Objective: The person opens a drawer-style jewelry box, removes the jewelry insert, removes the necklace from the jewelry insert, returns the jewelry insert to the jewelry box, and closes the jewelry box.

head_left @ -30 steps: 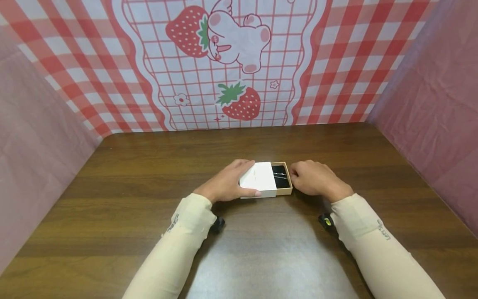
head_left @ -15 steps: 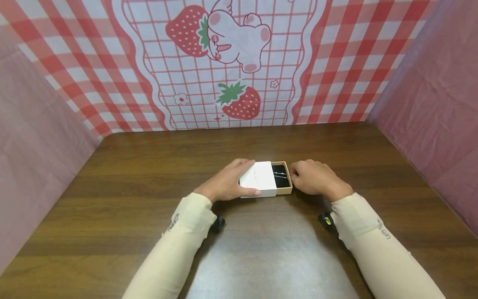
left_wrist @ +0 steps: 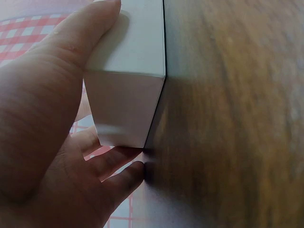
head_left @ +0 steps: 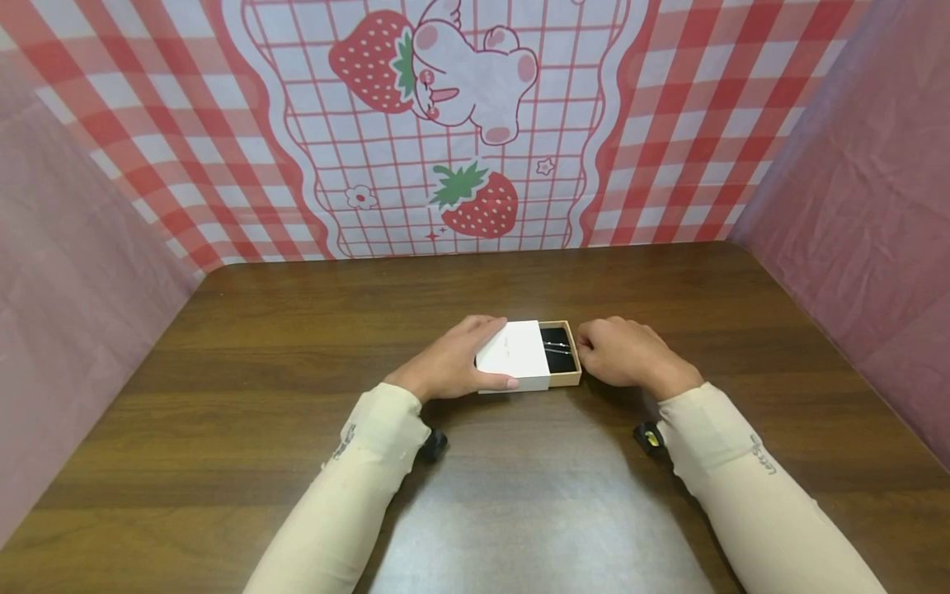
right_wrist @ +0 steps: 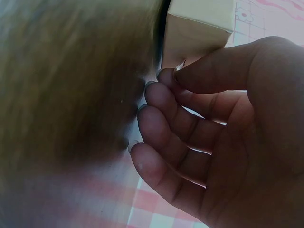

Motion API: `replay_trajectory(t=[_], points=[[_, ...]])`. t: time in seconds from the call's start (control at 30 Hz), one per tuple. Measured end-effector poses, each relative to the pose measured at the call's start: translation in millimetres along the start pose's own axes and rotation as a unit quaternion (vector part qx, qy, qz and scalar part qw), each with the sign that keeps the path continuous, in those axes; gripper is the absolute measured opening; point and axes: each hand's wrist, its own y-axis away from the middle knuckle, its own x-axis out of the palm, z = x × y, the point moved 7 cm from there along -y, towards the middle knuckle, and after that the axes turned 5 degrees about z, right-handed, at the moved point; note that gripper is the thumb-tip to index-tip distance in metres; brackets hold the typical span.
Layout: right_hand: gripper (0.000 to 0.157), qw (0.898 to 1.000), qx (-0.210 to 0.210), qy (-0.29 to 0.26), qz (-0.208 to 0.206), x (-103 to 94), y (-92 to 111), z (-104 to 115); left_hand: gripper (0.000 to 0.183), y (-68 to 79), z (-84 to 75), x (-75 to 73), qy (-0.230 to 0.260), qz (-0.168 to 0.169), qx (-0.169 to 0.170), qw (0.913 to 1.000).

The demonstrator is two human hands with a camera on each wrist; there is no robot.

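Observation:
A white box sleeve (head_left: pixel 523 353) lies on the table with its tan drawer (head_left: pixel 566 380) slid partly out to the right. Inside the drawer is a black pad (head_left: pixel 562 364) bearing thin silver chains (head_left: pixel 556 345). My left hand (head_left: pixel 454 360) grips the sleeve from its left end, thumb along the near side and fingers at the far side. At the drawer's right end, my right hand (head_left: pixel 625 353) pinches a small pale pull tab (right_wrist: pixel 180 64) between thumb and index finger. The other fingers curl below, their tips close to the tabletop in the right wrist view.
The brown wood-grain table (head_left: pixel 312 305) extends around the box. Behind it hangs a red-and-white checked cloth (head_left: pixel 690 124) with strawberries, and pink cloths (head_left: pixel 861 181) flank both sides. Each wrist carries a small black device (head_left: pixel 649 439).

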Motion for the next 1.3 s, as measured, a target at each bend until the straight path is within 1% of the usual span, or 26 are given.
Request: replay_trajectory(t=[0.33, 0.93, 1.3], points=[[0.022, 1.000, -0.005, 0.001, -0.001, -1.0, 0.3, 0.0, 0.099, -0.2, 0.3, 0.1, 0.003, 0.000, 0.002, 1.0000], [0.019, 1.000, 0.000, -0.003, 0.006, -1.0, -0.4, -1.9, 0.099, -0.1, 1.0, -0.4, 0.005, -0.002, 0.002, 1.0000], [0.019, 1.000, -0.006, -0.003, 0.005, -2.2, 1.0, -1.5, 0.099, -1.0, 0.9, -0.5, 0.007, -0.004, 0.007, 0.9999]])
